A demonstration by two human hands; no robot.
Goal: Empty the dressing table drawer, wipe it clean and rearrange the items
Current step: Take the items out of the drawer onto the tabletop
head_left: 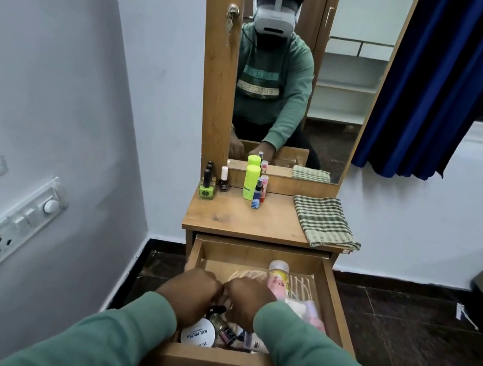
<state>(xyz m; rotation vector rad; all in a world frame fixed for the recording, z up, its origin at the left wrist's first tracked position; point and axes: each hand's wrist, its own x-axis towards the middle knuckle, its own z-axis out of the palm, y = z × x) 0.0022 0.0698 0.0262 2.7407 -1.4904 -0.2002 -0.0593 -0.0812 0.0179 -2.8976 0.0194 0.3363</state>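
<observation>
Down in the open drawer (337, 309), the left hand (193, 295) and right hand (244, 304) reach side by side, knuckles nearly touching, fingers curled among the clutter; whether either grips anything I cannot tell. A white nail polish remover tub (198, 333) lies just below the left hand, a pink bottle (277, 278) to the right. On the tabletop (243, 218) stand nail polish bottles (207, 188), a neon-green can (251, 182) and a folded checked cloth (325, 221)
</observation>
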